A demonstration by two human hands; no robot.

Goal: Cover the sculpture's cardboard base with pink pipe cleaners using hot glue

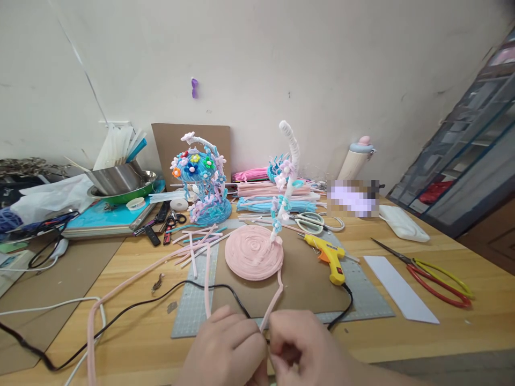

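Note:
My left hand [229, 346] is closed near the table's front edge, with a pink pipe cleaner [207, 284] rising from behind it. Right beside it, my right hand [303, 346] pinches with curled fingers. A pink strand [274, 304] runs from the rim of a flat, coiled pink pipe-cleaner disc [251, 260] down between my hands, where both grip it; the fingertips are partly hidden. Out of the disc's right side stands a white wrapped stem [293, 155], curved at the top and dotted with pale pink and blue flowers.
A yellow glue gun [336, 262] lies on brown cardboard over a grey cutting mat [376, 305]. Red-and-yellow-handled scissors [428, 276] and a white strip [398, 289] lie right. A blue flowered lamp-like model [203, 177] stands behind, near pipe-cleaner bundles [277, 203]. A black cord [132, 305] crosses the left.

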